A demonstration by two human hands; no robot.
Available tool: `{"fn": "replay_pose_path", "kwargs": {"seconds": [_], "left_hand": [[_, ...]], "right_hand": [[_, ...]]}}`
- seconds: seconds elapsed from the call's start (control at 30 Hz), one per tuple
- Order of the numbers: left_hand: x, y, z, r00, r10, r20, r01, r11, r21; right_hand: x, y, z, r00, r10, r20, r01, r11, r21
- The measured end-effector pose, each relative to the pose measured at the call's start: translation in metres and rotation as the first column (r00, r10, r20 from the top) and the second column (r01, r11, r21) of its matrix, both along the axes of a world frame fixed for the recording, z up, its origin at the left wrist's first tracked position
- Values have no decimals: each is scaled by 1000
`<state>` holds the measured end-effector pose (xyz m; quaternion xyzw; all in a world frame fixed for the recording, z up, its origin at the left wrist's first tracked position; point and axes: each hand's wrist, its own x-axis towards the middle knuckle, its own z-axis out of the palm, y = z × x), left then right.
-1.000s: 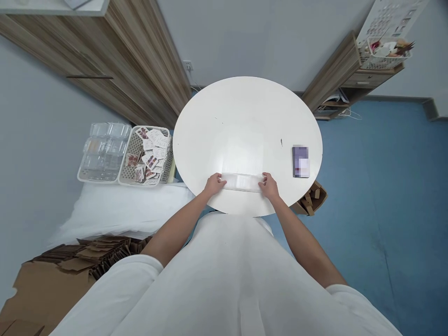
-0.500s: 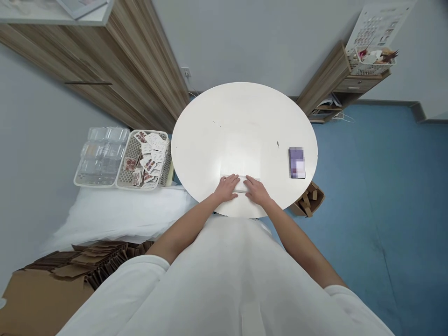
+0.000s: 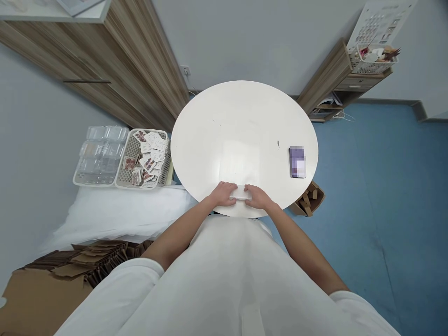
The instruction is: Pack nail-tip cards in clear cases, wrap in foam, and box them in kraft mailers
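A small white oblong packet [image 3: 241,192] with a glossy top is at the near edge of the round white table [image 3: 241,112]. My left hand [image 3: 223,193] is closed on its left end, thumb on the near side and fingers on the far side. In the same way my right hand [image 3: 258,196] grips the right end. Both ends of the packet are hidden by my fingers, and I cannot tell what is inside it.
A phone-sized purple item [image 3: 297,162], blurred, lies at the table's right. To the left stand a white basket [image 3: 164,161] of printed cards and a tray of clear boxes [image 3: 101,154]. Flattened cardboard [image 3: 45,298] is stacked lower left; a carton [image 3: 317,203] sits below the table's right edge.
Both hands have drawn closer to my body with the packet. Their fingers, flatter on it before, now curl around its ends, and the packet looks narrower from left to right.
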<state>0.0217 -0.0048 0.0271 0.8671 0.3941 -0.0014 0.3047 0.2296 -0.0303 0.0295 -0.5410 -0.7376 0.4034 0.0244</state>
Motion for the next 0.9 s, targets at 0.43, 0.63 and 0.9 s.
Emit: {"fn": "replay_pose_path", "kwargs": {"seconds": [0.43,0.63,0.9], "left_hand": [[-17,8,12,965,258,55,-214,888,-407],[-36,18,2,902,423,90,-345,830,-438],[-39,22,-26,737,676,28,-613,685,-395]], "right_hand": [[11,16,20,979,-142,-146,107,969,-222],[12,32,11,951,-262,-165,218,945,-243],[9,45,-5,900,-408,-152,358,892,-275]]}}
